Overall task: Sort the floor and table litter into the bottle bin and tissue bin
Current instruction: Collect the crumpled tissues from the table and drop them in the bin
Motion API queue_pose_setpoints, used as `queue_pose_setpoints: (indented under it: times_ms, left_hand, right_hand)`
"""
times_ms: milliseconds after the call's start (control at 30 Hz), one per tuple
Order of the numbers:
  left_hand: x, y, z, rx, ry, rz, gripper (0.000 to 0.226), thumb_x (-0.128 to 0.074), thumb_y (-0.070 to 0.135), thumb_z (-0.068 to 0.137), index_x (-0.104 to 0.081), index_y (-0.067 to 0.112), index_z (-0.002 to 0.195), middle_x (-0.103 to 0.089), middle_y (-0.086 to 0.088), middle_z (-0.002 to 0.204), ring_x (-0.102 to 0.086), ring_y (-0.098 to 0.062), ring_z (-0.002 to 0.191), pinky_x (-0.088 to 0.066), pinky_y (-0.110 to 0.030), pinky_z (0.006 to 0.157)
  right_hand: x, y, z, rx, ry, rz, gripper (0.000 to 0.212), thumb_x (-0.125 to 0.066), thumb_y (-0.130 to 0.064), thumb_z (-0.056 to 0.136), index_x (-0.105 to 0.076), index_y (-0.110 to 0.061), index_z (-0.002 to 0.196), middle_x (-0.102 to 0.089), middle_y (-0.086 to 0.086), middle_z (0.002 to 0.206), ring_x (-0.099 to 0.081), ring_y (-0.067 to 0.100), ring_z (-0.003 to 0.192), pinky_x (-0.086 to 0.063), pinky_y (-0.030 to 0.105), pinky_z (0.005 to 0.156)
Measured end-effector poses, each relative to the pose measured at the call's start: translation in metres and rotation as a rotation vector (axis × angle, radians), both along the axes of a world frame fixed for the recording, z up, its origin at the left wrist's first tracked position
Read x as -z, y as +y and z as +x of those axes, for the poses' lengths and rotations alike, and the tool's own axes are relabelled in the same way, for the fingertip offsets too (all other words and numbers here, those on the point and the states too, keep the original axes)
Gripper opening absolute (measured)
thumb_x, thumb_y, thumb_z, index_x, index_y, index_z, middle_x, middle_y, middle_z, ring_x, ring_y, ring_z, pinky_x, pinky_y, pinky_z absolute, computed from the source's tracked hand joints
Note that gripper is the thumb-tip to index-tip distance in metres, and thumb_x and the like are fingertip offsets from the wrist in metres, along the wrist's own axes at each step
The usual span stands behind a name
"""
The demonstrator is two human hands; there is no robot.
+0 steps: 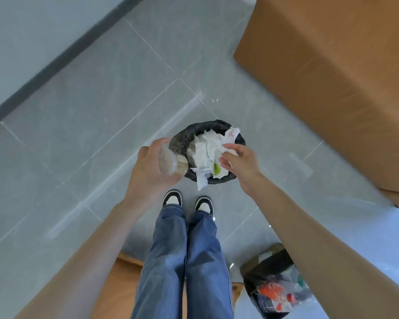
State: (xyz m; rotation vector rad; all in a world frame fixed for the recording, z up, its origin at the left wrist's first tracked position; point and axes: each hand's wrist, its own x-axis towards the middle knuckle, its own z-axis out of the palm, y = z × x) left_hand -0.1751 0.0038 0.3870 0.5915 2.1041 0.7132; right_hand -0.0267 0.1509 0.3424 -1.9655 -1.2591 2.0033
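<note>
Grey floor tiles (83, 116) carry a tissue-filled bin (184, 137); left hand (151, 168) grips a bottle (172, 161), right hand (238, 161) pinches tissue (230, 135).

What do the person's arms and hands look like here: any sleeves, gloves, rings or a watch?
Both forearms are bare as far as the view shows; no sleeve reaches them. The left hand and right hand are gloveless, with no ring, watch or wristband visible. Below them show blue jeans and black-and-white sneakers.
</note>
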Motion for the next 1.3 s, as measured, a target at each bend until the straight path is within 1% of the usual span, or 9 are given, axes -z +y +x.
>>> queue_pose_setpoints:
  times_ms: [133,233,400,633,767,900,1067,1167,1300]
  left_hand:
    - [0.076,-0.009,0.003,0.021,-0.004,-0.015,0.074,-0.08,0.024,0.07,-0.039,0.041,0.129,-0.041,0.007,0.115,-0.047,-0.008,0.1,-0.033,-0.018,0.079]
    - [0.13,-0.019,0.006,0.006,-0.02,-0.05,0.075,-0.081,0.025,0.069,-0.039,0.042,0.129,-0.042,0.008,0.113,-0.047,-0.008,0.099,-0.034,-0.019,0.079]
    - [0.198,-0.039,0.014,-0.018,-0.039,-0.108,0.076,-0.081,0.025,0.067,-0.04,0.042,0.129,-0.042,0.008,0.113,-0.048,-0.008,0.101,-0.034,-0.021,0.083]
    - [0.253,-0.049,0.015,-0.011,-0.053,-0.116,0.074,-0.081,0.024,0.068,-0.041,0.041,0.129,-0.043,0.006,0.114,-0.05,-0.01,0.1,-0.039,-0.023,0.082]
    - [0.265,-0.043,0.013,-0.004,-0.036,-0.113,0.071,-0.079,0.027,0.069,-0.042,0.039,0.13,-0.044,0.004,0.114,-0.05,-0.012,0.1,-0.034,-0.02,0.082]
    - [0.251,-0.041,0.019,0.036,-0.037,-0.131,0.069,-0.077,0.027,0.072,-0.041,0.038,0.13,-0.042,0.004,0.111,-0.047,-0.011,0.096,-0.031,-0.019,0.081]
    - [0.206,-0.041,0.026,0.108,-0.062,-0.159,0.074,-0.079,0.028,0.071,-0.038,0.04,0.131,-0.041,0.004,0.109,-0.048,-0.012,0.097,-0.032,-0.02,0.082]
    - [0.17,-0.036,0.03,0.174,-0.063,-0.152,0.076,-0.079,0.026,0.071,-0.036,0.041,0.132,-0.041,0.005,0.111,-0.049,-0.012,0.1,-0.034,-0.021,0.083]
    - [0.116,-0.021,0.037,0.245,-0.045,-0.131,0.077,-0.078,0.027,0.071,-0.035,0.042,0.133,-0.04,0.005,0.114,-0.049,-0.012,0.103,-0.035,-0.022,0.084]
  right_hand:
    - [0.085,-0.008,-0.001,-0.085,-0.073,0.083,0.025,-0.057,-0.001,0.087,-0.063,-0.025,0.087,-0.058,-0.007,0.098,-0.068,0.022,0.086,-0.057,0.032,0.084]
    - [0.146,-0.02,0.001,-0.208,-0.155,0.102,0.024,-0.056,-0.004,0.086,-0.064,-0.026,0.09,-0.058,-0.006,0.107,-0.068,0.026,0.088,-0.058,0.037,0.082]
    - [0.23,-0.038,0.006,-0.428,-0.256,0.163,0.023,-0.05,-0.009,0.09,-0.062,-0.021,0.106,-0.052,-0.007,0.112,-0.052,0.004,0.071,-0.044,0.023,0.065]
    - [0.298,-0.027,-0.008,-0.671,-0.301,0.224,0.025,-0.052,-0.011,0.093,-0.064,-0.01,0.114,-0.062,0.001,0.113,-0.056,0.018,0.093,-0.039,0.012,0.062]
    - [0.322,-0.022,-0.012,-0.862,-0.321,0.154,0.036,-0.052,-0.014,0.094,-0.056,-0.012,0.13,-0.046,0.004,0.144,-0.046,0.022,0.128,-0.035,0.023,0.099]
    - [0.308,-0.02,-0.008,-0.918,-0.288,0.121,0.038,-0.044,-0.02,0.098,-0.05,-0.02,0.136,-0.041,-0.003,0.148,-0.048,0.02,0.127,-0.037,0.028,0.1]
    - [0.248,-0.012,0.005,-0.801,-0.306,0.228,0.037,-0.032,-0.015,0.1,-0.055,-0.029,0.126,-0.062,0.002,0.112,-0.058,0.016,0.066,-0.046,0.026,0.058]
    - [0.203,-0.008,0.012,-0.673,-0.275,0.268,0.04,-0.036,-0.009,0.097,-0.053,-0.03,0.127,-0.055,-0.002,0.131,-0.061,0.017,0.082,-0.051,0.026,0.07]
    - [0.136,-0.012,0.029,-0.539,-0.177,0.215,0.05,-0.043,0.002,0.088,-0.056,-0.032,0.123,-0.053,-0.011,0.129,-0.054,0.007,0.091,-0.047,0.014,0.064]
